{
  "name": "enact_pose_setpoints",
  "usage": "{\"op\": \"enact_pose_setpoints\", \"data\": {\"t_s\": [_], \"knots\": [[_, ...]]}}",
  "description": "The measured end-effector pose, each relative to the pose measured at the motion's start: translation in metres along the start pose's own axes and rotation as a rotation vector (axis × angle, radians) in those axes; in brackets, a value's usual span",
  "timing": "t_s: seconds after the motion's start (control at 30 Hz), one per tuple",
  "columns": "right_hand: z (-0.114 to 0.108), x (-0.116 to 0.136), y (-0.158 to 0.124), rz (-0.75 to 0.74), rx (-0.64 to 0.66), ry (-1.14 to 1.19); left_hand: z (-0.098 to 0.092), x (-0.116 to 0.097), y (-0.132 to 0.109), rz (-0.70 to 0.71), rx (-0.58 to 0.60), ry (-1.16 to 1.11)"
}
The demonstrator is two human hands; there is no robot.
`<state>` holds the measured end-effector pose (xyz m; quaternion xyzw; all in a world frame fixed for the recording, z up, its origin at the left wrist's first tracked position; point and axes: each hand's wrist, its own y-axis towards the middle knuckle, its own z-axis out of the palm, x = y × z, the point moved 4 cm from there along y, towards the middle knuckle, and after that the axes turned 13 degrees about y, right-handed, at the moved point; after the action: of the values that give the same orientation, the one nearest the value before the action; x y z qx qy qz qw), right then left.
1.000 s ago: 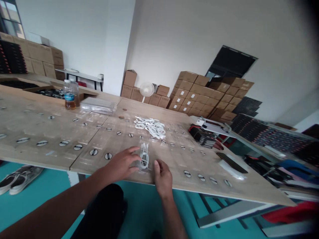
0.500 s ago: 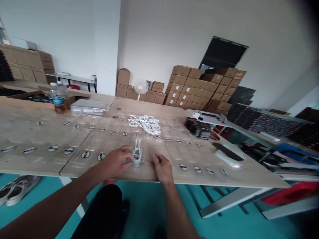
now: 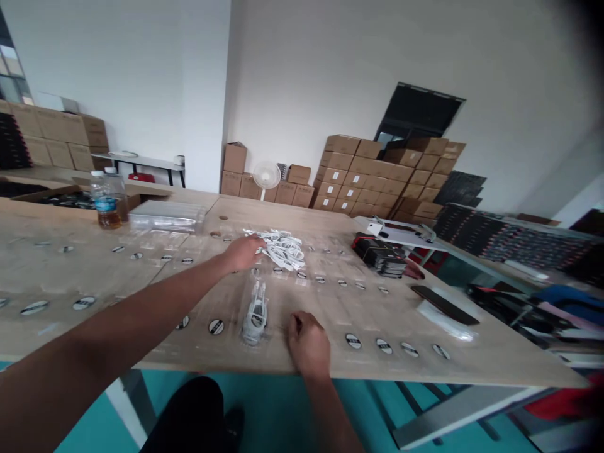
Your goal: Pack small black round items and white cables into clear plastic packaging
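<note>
— Where is the left hand [image 3: 243, 251] at this moment?
— It is stretched far over the table [image 3: 495, 358], at the pile of white cables [image 3: 285, 248]. The fingers bend down on the side of the pile at 9 o'clock and touch it. Whether they pinch one cable I cannot tell, because the fingertips are hidden.
— And the right hand [image 3: 309, 343]?
— It rests on the table near the front edge, with the fingers curled in to a loose fist, knuckles up.
— Where is the packed cable [image 3: 255, 313]?
— It lies flat in its clear cover, just beside the right hand, at 9 o'clock from it, but apart from both hands. The pile is at 12 o'clock from it, well apart.
— What else is around?
— Round labels [image 3: 216, 326] lie in rows on the wood. A bottle [image 3: 104, 201] stands at 10 o'clock from the left hand, far away, with clear trays [image 3: 163, 217] beside it. A black stack [image 3: 380, 257] is at 3 o'clock from the pile.
</note>
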<state>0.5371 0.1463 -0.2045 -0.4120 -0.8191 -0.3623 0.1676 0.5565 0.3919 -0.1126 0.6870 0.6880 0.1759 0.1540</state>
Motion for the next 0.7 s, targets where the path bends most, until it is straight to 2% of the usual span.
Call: {"op": "enact_pose_setpoints", "data": {"t_s": [0.1,0.2,0.27,0.33,0.43,0.53,0.63,0.7], "knots": [[-0.002,-0.003,0.000,0.001,-0.015,0.048,0.025,-0.017,0.032,0.099,0.014,0.025],[-0.004,-0.005,0.001,0.009,-0.023,0.072,0.045,-0.029,0.048,0.136,0.042,0.037],[-0.004,-0.004,0.001,0.010,-0.026,0.083,0.051,-0.031,0.053,0.128,0.057,0.032],[-0.005,-0.004,0.001,0.011,-0.029,0.095,0.047,-0.030,0.054,0.112,0.059,0.020],[-0.005,-0.004,0.001,0.014,-0.034,0.117,0.023,-0.030,0.053,0.071,0.028,-0.015],[-0.004,-0.006,0.002,0.028,-0.040,0.163,-0.022,-0.043,0.041,-0.003,-0.025,-0.121],[-0.008,-0.006,0.004,0.044,-0.063,0.263,-0.067,-0.080,0.004,-0.014,-0.028,-0.287],[-0.015,-0.002,0.002,0.057,-0.091,0.409,-0.083,-0.115,-0.036,0.046,0.039,-0.438]]}}
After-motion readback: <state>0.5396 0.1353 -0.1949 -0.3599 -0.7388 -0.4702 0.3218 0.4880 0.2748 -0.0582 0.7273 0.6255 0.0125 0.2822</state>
